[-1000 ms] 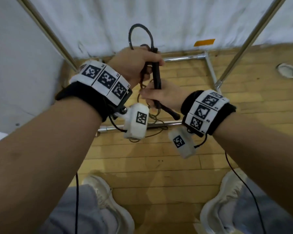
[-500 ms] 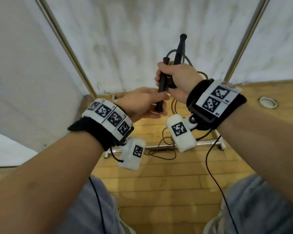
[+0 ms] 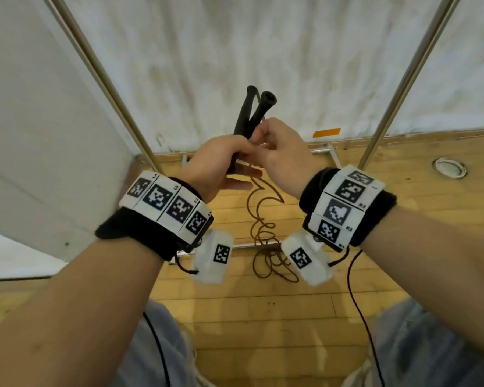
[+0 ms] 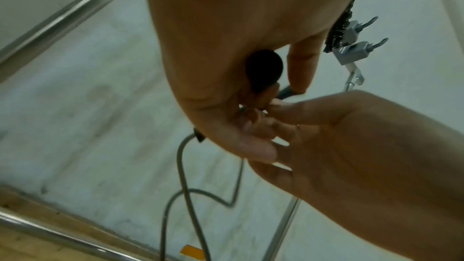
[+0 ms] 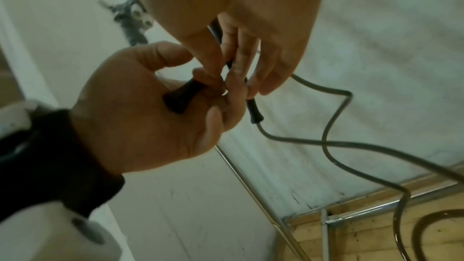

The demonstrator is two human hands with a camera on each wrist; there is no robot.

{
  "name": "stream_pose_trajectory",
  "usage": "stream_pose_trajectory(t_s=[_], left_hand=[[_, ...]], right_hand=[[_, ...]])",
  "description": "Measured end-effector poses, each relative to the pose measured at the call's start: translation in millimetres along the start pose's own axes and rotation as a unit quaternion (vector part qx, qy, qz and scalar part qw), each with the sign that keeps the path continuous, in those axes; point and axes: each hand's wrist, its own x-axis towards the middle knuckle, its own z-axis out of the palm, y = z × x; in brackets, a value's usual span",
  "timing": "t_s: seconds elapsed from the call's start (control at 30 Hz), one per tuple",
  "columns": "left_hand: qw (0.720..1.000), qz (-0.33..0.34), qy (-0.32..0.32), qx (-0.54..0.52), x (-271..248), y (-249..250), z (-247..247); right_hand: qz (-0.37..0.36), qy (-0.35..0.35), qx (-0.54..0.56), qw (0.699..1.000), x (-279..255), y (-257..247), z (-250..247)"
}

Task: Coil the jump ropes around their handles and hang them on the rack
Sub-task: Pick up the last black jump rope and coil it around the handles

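Observation:
Two black jump rope handles (image 3: pixel 253 113) point up and cross each other in front of the white wall. My left hand (image 3: pixel 229 160) grips their lower parts; the left wrist view shows one handle's round end (image 4: pixel 263 66) in its palm. My right hand (image 3: pixel 259 135) pinches the second handle just to the right; its tapered end (image 5: pixel 254 112) sticks out below those fingers. The dark rope (image 3: pixel 259 216) hangs from the handles in loose bends down to a tangled pile (image 3: pixel 268 261) on the wooden floor.
The rack's slanted metal poles stand to the left (image 3: pixel 109 88) and right (image 3: pixel 408 79), and its base bar (image 3: pixel 243 246) lies on the floor under the rope. A round metal floor fitting (image 3: pixel 449 167) sits at the right. My legs fill the bottom corners.
The handles passed from my raised right hand into my left hand's grip. Both handles now point up, crossed. My right hand dropped to pinch one handle beside the left.

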Motion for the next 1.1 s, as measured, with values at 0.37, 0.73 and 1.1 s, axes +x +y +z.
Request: stream_pose_trajectory(t_s=[0.37,0.73,1.1], left_hand=[[0.965,0.023,0.108,0.236,20,-29,-17],[0.951,-0.032,0.117,0.286,46,-132,-36],[0.96,-0.138,0.185,0.158,84,-283,-36]], right_hand=[[0.068,0.007,-0.061,0.996,21,20,-14],[0.269,-0.237,-0.274,0.892,16,154,39],[0.353,-0.243,-0.305,0.851,9,298,121]])
